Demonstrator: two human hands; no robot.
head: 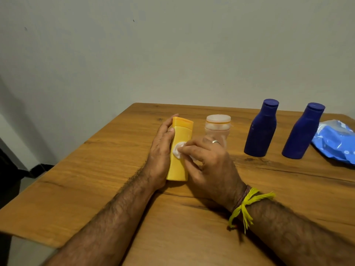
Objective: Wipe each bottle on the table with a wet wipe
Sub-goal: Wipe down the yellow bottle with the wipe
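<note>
A yellow bottle (pixel 180 150) stands upright on the wooden table (pixel 192 217). My left hand (pixel 160 150) grips its left side, thumb on the front. My right hand (pixel 209 162) pinches a white wet wipe (pixel 178 150) and presses it against the bottle's front. Behind my right hand stands a translucent bottle (pixel 218 127) with a pale cap. Two dark blue bottles (pixel 262 129) (pixel 303 131) stand upright further right.
A blue wet-wipe pack (pixel 338 143) lies at the table's right edge beside the blue bottles. The table's left edge and far edge run close to a pale wall (pixel 172 50). A yellow thread is tied round my right wrist.
</note>
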